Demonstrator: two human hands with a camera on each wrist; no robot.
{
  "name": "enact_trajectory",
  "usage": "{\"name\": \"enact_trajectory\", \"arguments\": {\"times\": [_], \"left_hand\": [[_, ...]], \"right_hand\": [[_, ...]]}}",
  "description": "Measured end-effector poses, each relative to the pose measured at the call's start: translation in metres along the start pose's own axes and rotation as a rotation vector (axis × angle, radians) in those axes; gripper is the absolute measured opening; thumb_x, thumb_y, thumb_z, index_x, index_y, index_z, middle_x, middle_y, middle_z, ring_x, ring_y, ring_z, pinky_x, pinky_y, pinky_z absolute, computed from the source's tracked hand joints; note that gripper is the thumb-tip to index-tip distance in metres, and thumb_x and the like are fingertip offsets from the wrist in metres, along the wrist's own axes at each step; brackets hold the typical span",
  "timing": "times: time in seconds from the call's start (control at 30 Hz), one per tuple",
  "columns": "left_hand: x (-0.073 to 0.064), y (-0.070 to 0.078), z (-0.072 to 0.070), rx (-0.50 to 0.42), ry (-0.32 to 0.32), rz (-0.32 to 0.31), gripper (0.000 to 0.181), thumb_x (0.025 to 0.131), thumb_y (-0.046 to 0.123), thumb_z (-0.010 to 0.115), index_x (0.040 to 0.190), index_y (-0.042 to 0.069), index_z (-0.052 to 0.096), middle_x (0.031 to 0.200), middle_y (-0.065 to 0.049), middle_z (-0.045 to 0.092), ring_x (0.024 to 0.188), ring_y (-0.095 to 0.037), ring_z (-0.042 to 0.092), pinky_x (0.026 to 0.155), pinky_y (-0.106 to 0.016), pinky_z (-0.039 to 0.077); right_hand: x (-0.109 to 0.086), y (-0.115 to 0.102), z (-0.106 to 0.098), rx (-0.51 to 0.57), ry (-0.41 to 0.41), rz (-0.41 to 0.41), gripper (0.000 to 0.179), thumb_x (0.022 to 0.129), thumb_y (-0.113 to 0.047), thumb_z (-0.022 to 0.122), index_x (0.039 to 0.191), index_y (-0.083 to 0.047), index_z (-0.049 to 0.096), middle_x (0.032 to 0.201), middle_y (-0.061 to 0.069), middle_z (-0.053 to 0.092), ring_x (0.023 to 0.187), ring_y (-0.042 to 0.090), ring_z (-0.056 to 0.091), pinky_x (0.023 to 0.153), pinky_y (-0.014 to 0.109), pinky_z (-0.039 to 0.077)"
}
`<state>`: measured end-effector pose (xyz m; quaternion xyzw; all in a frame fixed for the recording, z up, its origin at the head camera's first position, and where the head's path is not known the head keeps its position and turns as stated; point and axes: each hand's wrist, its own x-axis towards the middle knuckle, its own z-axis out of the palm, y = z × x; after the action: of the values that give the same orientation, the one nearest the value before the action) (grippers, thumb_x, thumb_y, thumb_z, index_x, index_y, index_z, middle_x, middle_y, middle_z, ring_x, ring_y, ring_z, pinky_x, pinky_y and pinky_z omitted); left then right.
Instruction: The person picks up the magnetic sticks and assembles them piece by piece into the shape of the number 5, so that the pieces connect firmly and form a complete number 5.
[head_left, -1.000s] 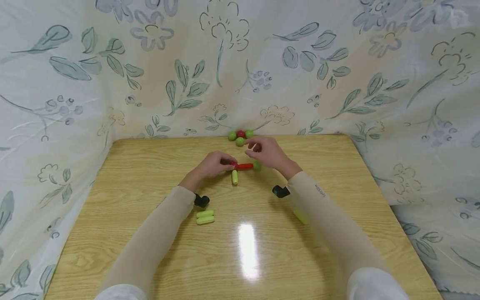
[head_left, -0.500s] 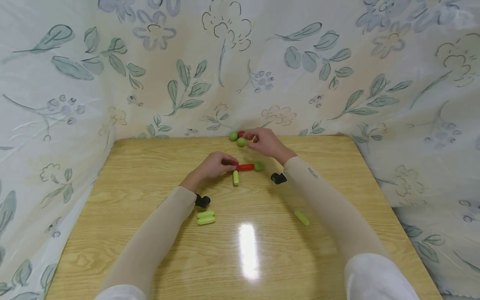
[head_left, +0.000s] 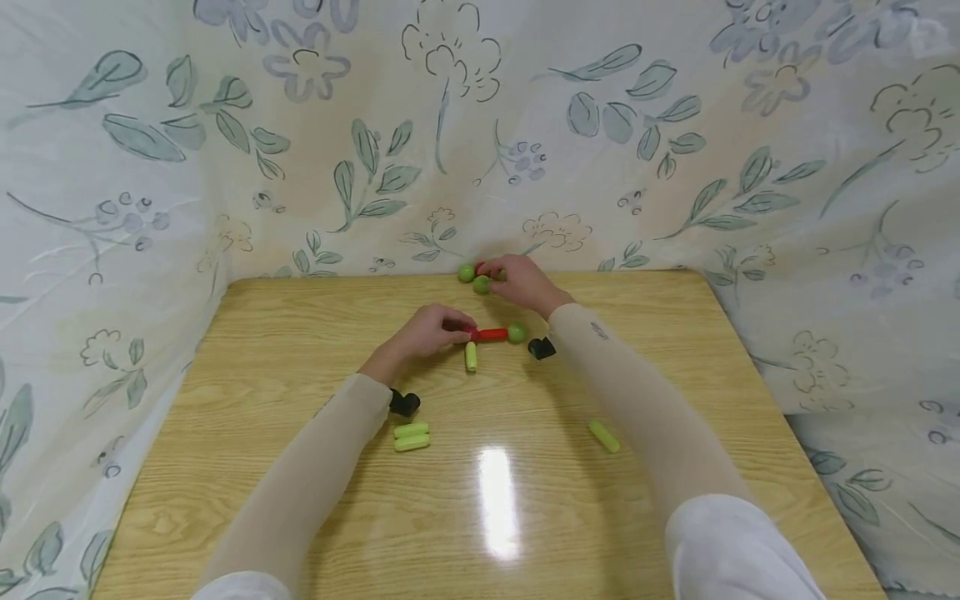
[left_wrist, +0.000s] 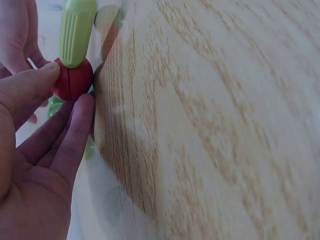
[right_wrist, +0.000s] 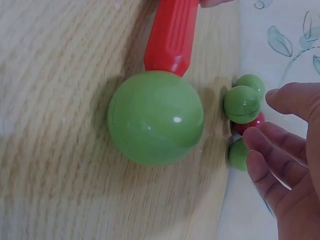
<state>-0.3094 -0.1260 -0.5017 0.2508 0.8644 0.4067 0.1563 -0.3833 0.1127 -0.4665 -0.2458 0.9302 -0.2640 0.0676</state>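
My left hand (head_left: 433,331) pinches a red ball (left_wrist: 75,82) between thumb and fingers. A light green rod (left_wrist: 77,35) meets that ball at one end. From the ball a red rod (head_left: 492,334) runs right to a green ball (right_wrist: 156,118), end to end along the table. Over the cluster at the table's back edge is my right hand (head_left: 521,282). Its thumb and fingers are apart, fingertips right by another red ball (right_wrist: 252,122) and several green balls (right_wrist: 242,105). In the head view this hand partly hides the cluster.
Two light green rods (head_left: 412,436) lie side by side at the front left. A single green rod (head_left: 603,436) lies at the right, near the right sleeve. Black wrist devices (head_left: 405,404) sit under both wrists. A floral cloth (head_left: 480,167) hangs behind the wooden table (head_left: 300,500).
The right hand has moved left and slightly back, from above the joined green ball to the cluster at the back edge. The left hand stays on its red ball.
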Motion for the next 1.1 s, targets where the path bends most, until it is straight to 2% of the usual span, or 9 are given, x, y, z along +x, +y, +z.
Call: {"name": "enact_trajectory", "arguments": {"times": [0.13, 0.3, 0.4, 0.63, 0.83, 1.1], "left_hand": [[-0.001, 0.000, -0.001, -0.010, -0.001, 0.001, 0.024, 0.106, 0.015, 0.073, 0.127, 0.007, 0.080, 0.121, -0.002, 0.078, 0.113, -0.021, 0.069, 0.102, -0.041, 0.054], [-0.001, 0.001, 0.000, -0.006, -0.002, 0.005, 0.023, 0.106, 0.014, 0.073, 0.127, 0.007, 0.080, 0.120, -0.002, 0.078, 0.112, -0.020, 0.069, 0.102, -0.040, 0.054], [-0.002, 0.001, 0.000, -0.006, 0.001, 0.007, 0.023, 0.105, 0.014, 0.074, 0.126, 0.008, 0.081, 0.119, -0.002, 0.078, 0.111, -0.020, 0.069, 0.102, -0.040, 0.054], [-0.002, 0.000, -0.001, -0.004, 0.009, 0.004, 0.023, 0.105, 0.014, 0.075, 0.126, 0.008, 0.081, 0.120, -0.002, 0.078, 0.113, -0.020, 0.070, 0.104, -0.041, 0.053], [-0.003, 0.002, -0.001, 0.000, 0.007, -0.014, 0.024, 0.105, 0.015, 0.074, 0.127, 0.009, 0.080, 0.122, -0.002, 0.078, 0.115, -0.021, 0.069, 0.105, -0.041, 0.052], [-0.003, 0.004, 0.000, 0.010, 0.011, -0.013, 0.024, 0.105, 0.016, 0.074, 0.127, 0.008, 0.080, 0.119, -0.001, 0.078, 0.114, -0.021, 0.069, 0.104, -0.041, 0.052]], "right_hand": [[0.005, 0.001, 0.004, -0.035, -0.008, 0.017, 0.035, 0.104, -0.009, 0.071, 0.138, -0.010, 0.074, 0.121, 0.008, 0.071, 0.112, 0.027, 0.061, 0.104, 0.043, 0.048], [0.007, 0.003, 0.009, -0.042, -0.022, 0.031, 0.036, 0.104, -0.007, 0.070, 0.139, -0.011, 0.074, 0.140, 0.006, 0.069, 0.132, 0.026, 0.059, 0.117, 0.041, 0.042], [0.007, 0.004, 0.011, -0.042, -0.030, 0.044, 0.036, 0.103, -0.006, 0.070, 0.139, -0.011, 0.074, 0.142, 0.006, 0.068, 0.137, 0.026, 0.057, 0.120, 0.042, 0.040], [0.002, 0.004, 0.012, -0.018, -0.035, 0.064, 0.037, 0.101, -0.006, 0.073, 0.138, -0.011, 0.074, 0.136, 0.008, 0.069, 0.126, 0.026, 0.060, 0.114, 0.043, 0.044], [-0.003, 0.009, 0.014, 0.024, -0.045, 0.089, 0.034, 0.104, -0.019, 0.076, 0.137, -0.011, 0.073, 0.126, 0.008, 0.070, 0.118, 0.027, 0.062, 0.107, 0.044, 0.049], [-0.009, 0.024, 0.019, 0.119, -0.004, 0.129, 0.031, 0.104, -0.019, 0.077, 0.135, -0.014, 0.075, 0.123, 0.007, 0.072, 0.107, 0.023, 0.068, 0.091, 0.038, 0.057]]}}
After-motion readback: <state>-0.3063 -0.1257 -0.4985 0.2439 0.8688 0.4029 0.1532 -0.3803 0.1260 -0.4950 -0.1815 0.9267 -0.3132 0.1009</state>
